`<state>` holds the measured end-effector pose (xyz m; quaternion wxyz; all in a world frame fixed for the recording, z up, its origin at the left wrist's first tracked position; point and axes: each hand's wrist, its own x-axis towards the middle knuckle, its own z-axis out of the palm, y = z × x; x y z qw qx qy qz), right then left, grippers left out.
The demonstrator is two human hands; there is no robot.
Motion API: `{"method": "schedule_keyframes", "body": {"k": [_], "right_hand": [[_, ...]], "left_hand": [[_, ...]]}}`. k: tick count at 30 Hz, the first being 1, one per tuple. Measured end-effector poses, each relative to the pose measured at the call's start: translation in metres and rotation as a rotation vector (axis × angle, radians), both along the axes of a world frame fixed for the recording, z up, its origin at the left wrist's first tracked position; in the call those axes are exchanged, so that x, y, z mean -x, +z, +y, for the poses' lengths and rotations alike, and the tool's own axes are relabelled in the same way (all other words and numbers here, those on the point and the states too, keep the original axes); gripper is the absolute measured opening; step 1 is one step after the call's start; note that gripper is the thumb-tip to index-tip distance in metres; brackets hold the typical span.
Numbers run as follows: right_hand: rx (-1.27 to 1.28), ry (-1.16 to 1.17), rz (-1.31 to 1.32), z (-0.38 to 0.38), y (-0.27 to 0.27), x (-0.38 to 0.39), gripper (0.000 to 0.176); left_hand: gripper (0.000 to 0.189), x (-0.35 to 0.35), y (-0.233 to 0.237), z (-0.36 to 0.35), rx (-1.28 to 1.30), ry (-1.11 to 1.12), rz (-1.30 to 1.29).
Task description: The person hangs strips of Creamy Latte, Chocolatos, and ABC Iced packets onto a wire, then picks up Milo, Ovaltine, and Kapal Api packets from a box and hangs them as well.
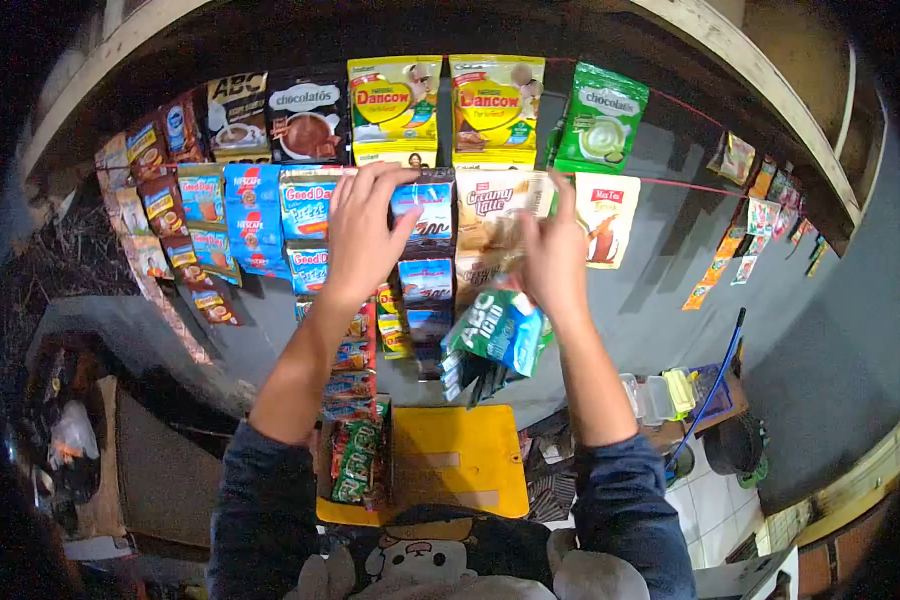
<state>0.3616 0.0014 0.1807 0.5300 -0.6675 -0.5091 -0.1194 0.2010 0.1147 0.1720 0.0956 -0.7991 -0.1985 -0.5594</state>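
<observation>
My left hand (370, 225) is at the upper string, its bent fingertips on the top edge of a hanging strip of dark and blue sachets (428, 275) and its thumb across the strip's front. My right hand (555, 245) is closed at a folded bundle of green and blue ABC Iced sachets (495, 335), which dangles below it, slightly blurred. Its index finger points up to the string. Behind that hand hang Creamy Latte sachets (490, 210), partly covered. A Max Tea sachet (608, 222) is just right of it.
Above hang yellow Dancow packs (395, 105), a brown Chocolatos pack (308, 120) and a green Chocolatos pack (600, 118). Blue Nescafe sachets (257, 220) are on the left. A yellow board (460, 460) lies below, beside green-and-red packets (358, 455). A red string (685, 187) runs right.
</observation>
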Motion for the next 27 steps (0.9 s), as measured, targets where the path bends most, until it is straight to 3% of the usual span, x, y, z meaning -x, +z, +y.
{"method": "schedule_keyframes", "body": {"k": [4, 7, 11, 13, 15, 17, 19, 21, 23, 24, 26, 27], "right_hand": [[-0.320, -0.076, 0.210, -0.018, -0.019, -0.045, 0.058], [-0.276, 0.018, 0.326, -0.016, -0.020, -0.078, 0.061], [-0.271, -0.059, 0.235, -0.019, -0.023, -0.085, 0.057], [-0.030, -0.190, 0.179, -0.027, -0.021, -0.080, 0.053], [-0.030, -0.174, 0.198, -0.033, -0.019, -0.069, 0.052], [-0.054, -0.199, 0.301, -0.041, -0.022, -0.060, 0.052], [-0.135, -0.284, 0.225, -0.049, -0.033, -0.061, 0.051], [-0.315, -0.336, 0.192, -0.065, -0.040, -0.053, 0.050], [-0.416, -0.339, 0.245, -0.076, -0.056, -0.037, 0.048], [-0.421, -0.321, 0.286, -0.082, -0.065, -0.027, 0.047], [-0.462, -0.268, 0.345, -0.094, -0.086, -0.009, 0.042], [-0.466, -0.293, 0.332, -0.103, -0.099, -0.007, 0.042]], "left_hand": [[0.039, 0.002, -0.021, -0.009, 0.099, -0.105, -0.040], [0.042, -0.002, -0.031, -0.008, 0.108, -0.115, -0.033], [0.042, -0.012, -0.043, -0.016, 0.126, -0.142, -0.099], [0.043, -0.015, -0.052, -0.025, 0.123, -0.067, -0.126], [0.039, -0.021, -0.063, -0.043, 0.152, -0.028, -0.162], [0.034, -0.026, -0.080, -0.059, 0.134, -0.098, -0.241], [0.030, -0.032, -0.106, -0.078, 0.229, -0.292, -0.295], [0.021, -0.034, -0.132, -0.098, 0.622, -0.730, -0.108], [0.025, -0.049, -0.162, -0.113, 1.097, -1.015, 0.212], [0.025, -0.058, -0.185, -0.118, 1.106, -1.035, 0.231], [0.044, -0.077, -0.223, -0.127, 1.739, -1.078, 0.236], [0.044, -0.079, -0.217, -0.132, 1.738, -1.104, 0.255]]}}
